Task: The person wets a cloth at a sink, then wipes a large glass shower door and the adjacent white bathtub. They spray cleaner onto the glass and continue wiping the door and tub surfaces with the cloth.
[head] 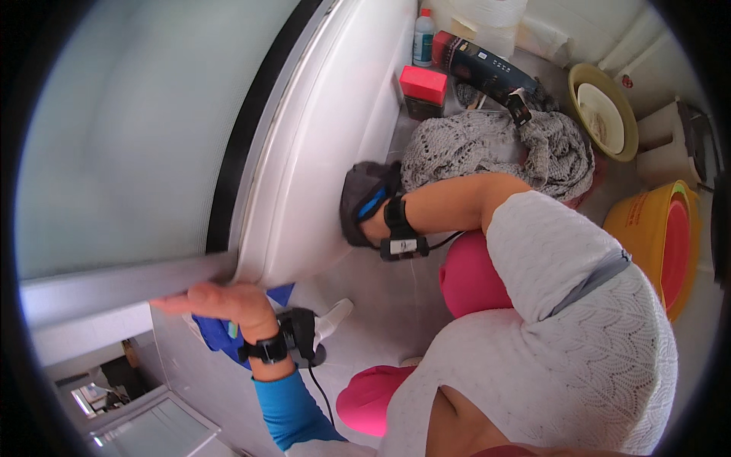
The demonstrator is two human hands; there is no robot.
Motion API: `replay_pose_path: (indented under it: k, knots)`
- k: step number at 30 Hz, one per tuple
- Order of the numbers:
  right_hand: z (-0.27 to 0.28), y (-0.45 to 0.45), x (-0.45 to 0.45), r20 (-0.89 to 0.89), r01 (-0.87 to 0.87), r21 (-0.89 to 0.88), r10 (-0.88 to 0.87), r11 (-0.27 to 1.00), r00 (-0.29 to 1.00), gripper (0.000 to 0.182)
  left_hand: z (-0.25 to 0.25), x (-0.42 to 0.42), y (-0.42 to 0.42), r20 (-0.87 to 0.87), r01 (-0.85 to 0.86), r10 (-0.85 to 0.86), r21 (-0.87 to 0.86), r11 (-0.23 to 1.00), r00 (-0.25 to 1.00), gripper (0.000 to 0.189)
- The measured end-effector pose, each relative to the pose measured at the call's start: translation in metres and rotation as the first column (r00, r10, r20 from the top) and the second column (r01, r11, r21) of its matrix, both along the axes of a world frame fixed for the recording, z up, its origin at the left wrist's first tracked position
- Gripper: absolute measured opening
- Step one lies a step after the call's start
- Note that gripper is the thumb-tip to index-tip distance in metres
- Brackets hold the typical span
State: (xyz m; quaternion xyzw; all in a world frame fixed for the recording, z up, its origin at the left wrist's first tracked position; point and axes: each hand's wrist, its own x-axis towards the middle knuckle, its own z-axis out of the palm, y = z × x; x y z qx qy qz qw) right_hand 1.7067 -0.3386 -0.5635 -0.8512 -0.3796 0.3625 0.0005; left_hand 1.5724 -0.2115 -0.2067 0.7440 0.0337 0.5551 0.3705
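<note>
My left hand (223, 303) is stretched out flat against the lower edge of the metal frame (131, 280) of a frosted glass panel (131, 131). Its fingers are extended and blurred, and nothing is held. A dark grey fabric mitt (365, 185) with blue inside its cuff covers my right hand, so the fingers do not show. That mitt is against or very close to the side of a glossy white bathtub or shower base (320, 165). Black straps with small boxes circle both wrists.
A grey knitted cloth (451, 140) lies on the tiled floor beside a red-lidded box (424, 85), a long dark carton (485, 65) and a bottle (424, 40). Basins (634, 131) and a yellow bucket (634, 217) stand at right. Blue fabric (214, 334) is below my left hand.
</note>
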Motion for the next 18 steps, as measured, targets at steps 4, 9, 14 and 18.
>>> replay_pose_path:
  k: [4,9,14,18]
  knots:
    - [0.029,0.013,-0.043,-0.018,-0.048,0.115,0.051,0.992,0.999,0.036,0.003,-0.006,0.023,-0.106,-0.002,0.021,0.171,0.985,0.994,0.073]
    - [0.099,-0.032,-0.029,-0.084,-0.044,0.252,0.067,0.967,0.994,0.036,0.027,-0.054,0.016,-0.105,-0.033,0.021,-0.105,0.994,0.994,0.073]
    - [0.183,-0.067,-0.016,-0.209,-0.024,0.339,0.100,0.941,0.973,0.036,0.002,-0.108,0.035,-0.029,-0.184,0.190,-0.432,0.883,0.981,0.073]
    - [0.207,-0.054,-0.052,-0.249,-0.070,0.396,0.180,0.916,0.952,0.036,-0.063,-0.127,0.018,-0.105,-0.199,0.182,-0.740,0.642,0.978,0.060]
